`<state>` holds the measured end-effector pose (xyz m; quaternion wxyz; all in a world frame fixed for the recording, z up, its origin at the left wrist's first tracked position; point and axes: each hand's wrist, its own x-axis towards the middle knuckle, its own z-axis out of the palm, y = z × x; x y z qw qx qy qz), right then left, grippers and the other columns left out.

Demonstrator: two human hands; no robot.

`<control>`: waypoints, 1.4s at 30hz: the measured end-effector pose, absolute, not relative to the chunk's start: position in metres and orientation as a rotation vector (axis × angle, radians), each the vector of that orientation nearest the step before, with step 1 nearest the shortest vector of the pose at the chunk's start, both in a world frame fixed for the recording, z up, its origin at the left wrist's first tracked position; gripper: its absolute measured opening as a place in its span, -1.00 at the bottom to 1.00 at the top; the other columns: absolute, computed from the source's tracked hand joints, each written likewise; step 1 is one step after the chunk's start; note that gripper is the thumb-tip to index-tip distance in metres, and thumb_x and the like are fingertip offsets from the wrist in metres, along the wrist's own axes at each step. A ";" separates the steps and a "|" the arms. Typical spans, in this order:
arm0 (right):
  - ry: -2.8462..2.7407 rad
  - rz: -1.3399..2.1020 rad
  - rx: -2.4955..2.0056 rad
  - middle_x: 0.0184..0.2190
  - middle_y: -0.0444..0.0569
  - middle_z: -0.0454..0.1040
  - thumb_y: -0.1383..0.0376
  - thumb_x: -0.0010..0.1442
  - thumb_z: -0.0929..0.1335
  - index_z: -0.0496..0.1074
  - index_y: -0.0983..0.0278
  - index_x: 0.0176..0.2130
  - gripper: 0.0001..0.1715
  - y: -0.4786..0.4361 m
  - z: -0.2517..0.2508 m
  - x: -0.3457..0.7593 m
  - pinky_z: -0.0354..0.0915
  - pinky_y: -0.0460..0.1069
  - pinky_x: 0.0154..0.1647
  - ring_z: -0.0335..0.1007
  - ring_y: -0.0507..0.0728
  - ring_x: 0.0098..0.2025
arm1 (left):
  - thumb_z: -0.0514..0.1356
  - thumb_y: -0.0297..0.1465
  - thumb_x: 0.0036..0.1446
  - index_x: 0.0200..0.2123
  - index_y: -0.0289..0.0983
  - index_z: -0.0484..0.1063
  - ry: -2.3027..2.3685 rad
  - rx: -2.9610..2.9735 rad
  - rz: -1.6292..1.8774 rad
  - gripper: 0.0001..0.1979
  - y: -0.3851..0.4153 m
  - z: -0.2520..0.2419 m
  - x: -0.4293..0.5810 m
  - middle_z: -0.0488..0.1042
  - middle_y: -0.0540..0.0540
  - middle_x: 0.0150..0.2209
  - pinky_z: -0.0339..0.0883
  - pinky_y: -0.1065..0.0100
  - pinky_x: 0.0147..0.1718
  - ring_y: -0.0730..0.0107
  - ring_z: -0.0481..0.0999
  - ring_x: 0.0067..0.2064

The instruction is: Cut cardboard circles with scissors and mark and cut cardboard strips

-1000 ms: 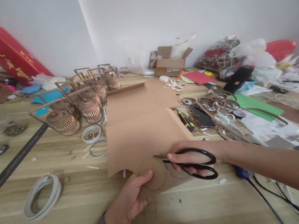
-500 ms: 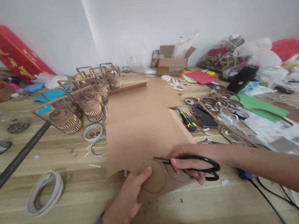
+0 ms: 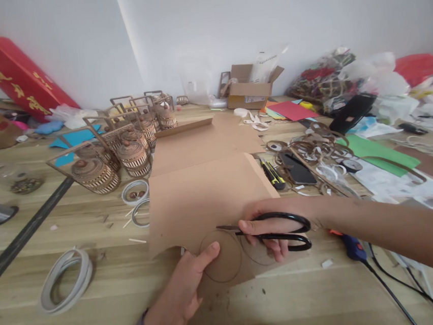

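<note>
A large sheet of brown cardboard (image 3: pixel 200 194) lies before me, its near part marked with two drawn circles. My left hand (image 3: pixel 191 277) grips the near edge, thumb on top across the left circle and the other fingers hidden underneath. In my right hand (image 3: pixel 263 229) are black-handled scissors (image 3: pixel 301 221), fingers around the handles. Their dark blades point left over the cardboard, just above the circles, and look slightly parted. Part of the right circle is covered by my right hand.
Several small woven baskets (image 3: pixel 97 174) with tall handles stand at the left back. Rolls of white strip (image 3: pixel 65 282) lie at the left. To the right are a yellow-black utility knife (image 3: pixel 272 173), a phone (image 3: pixel 298 167), tangled brown strips and a blue corded tool (image 3: pixel 354 248).
My right hand and the scissors have shifted a little left and up, and the handles have spread apart. The cardboard has shifted slightly left; my left hand keeps its hold.
</note>
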<state>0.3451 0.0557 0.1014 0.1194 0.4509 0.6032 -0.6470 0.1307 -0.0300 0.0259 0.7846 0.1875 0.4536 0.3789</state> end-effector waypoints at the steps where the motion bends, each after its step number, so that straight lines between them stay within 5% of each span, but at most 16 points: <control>1: 1.767 -1.884 1.326 -0.71 -0.22 0.33 -0.54 -0.14 0.30 0.35 0.29 -0.36 -0.03 0.056 0.102 0.345 0.41 -0.14 -0.60 0.45 0.03 -0.62 | 0.54 -0.13 -0.23 0.17 -0.23 0.45 0.974 0.404 0.815 -0.15 -0.030 0.026 0.130 0.56 -0.21 0.15 0.30 0.04 0.20 -0.09 0.39 0.29; 9: 1.918 -1.897 1.287 -0.76 -0.32 0.19 -0.48 -0.10 0.35 0.33 0.27 -0.42 -0.13 0.050 0.100 0.346 0.04 -0.20 -0.89 0.10 -0.07 -0.79 | 0.54 -0.12 -0.27 0.11 -0.24 0.49 1.016 0.376 0.795 -0.18 -0.029 0.023 0.125 0.59 -0.24 0.09 0.32 -0.06 0.18 -0.20 0.43 0.25; 17: 1.968 -1.835 1.178 -0.71 -0.28 0.21 -0.56 -0.09 0.22 0.34 0.23 -0.36 -0.06 0.053 0.103 0.349 0.21 -0.16 -0.74 0.26 -0.02 -0.72 | 0.54 -0.13 -0.26 0.15 -0.25 0.46 0.997 0.412 0.815 -0.14 -0.030 0.022 0.125 0.56 -0.24 0.13 0.29 -0.03 0.21 -0.15 0.39 0.28; 31: 1.892 -1.758 1.141 -0.70 -0.22 0.33 -0.53 -0.09 0.29 0.35 0.30 -0.36 -0.05 0.069 0.113 0.328 0.41 -0.07 -0.55 0.43 0.06 -0.61 | 0.49 -0.11 -0.13 0.21 -0.23 0.42 0.950 0.495 0.829 -0.18 -0.032 0.025 0.122 0.54 -0.23 0.16 0.31 0.00 0.21 -0.11 0.39 0.29; 42: 1.969 -1.821 1.163 -0.75 -0.33 0.17 -0.45 -0.08 0.38 0.36 0.28 -0.39 -0.15 0.062 0.103 0.335 0.03 -0.20 -0.84 0.09 -0.09 -0.77 | 0.57 -0.12 -0.31 0.17 -0.30 0.46 0.988 0.419 0.819 -0.08 -0.031 0.033 0.121 0.55 -0.31 0.13 0.28 -0.08 0.23 -0.23 0.40 0.26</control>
